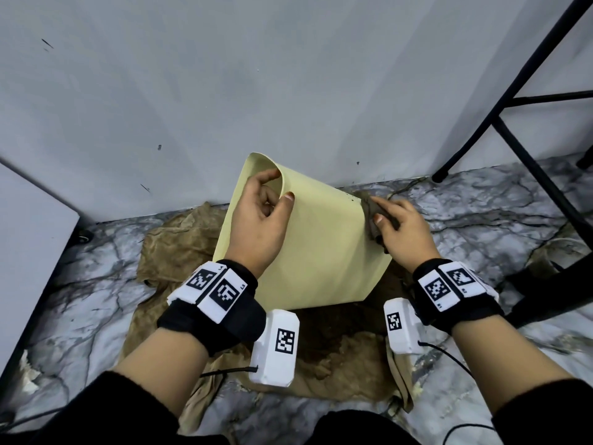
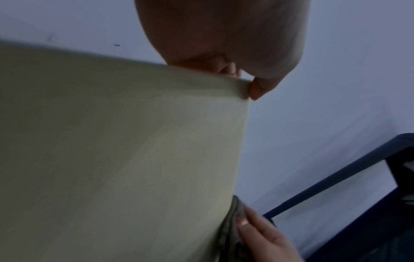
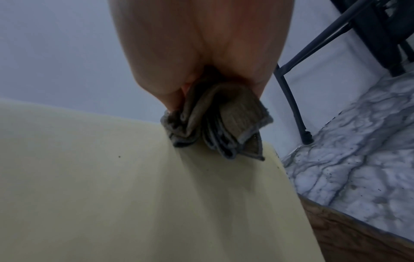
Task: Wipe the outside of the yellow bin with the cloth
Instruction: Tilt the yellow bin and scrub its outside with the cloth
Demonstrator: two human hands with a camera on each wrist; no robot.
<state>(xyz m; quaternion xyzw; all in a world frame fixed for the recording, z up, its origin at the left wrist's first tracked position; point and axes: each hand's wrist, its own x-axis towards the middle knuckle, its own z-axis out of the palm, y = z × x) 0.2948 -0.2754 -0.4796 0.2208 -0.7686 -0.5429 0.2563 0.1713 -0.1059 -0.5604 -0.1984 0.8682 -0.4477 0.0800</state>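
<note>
The pale yellow bin (image 1: 321, 252) (image 2: 112, 150) (image 3: 112, 186) is tilted on the floor, its mouth toward the wall. My left hand (image 1: 260, 213) (image 2: 235, 62) grips the bin's rim, fingers curled inside and thumb on the outer wall. My right hand (image 1: 401, 226) (image 3: 201, 53) holds a bunched grey-brown cloth (image 1: 373, 216) (image 3: 212, 122) (image 2: 233, 226) and presses it on the bin's right outer side near the far corner. The bin's inside is hidden.
A crumpled tan sheet (image 1: 179, 248) lies on the marble floor (image 1: 481, 213) under the bin. A grey wall (image 1: 256, 91) stands just behind. Black metal frame legs (image 1: 513, 101) rise at the right. A white panel (image 1: 29, 239) stands at the left.
</note>
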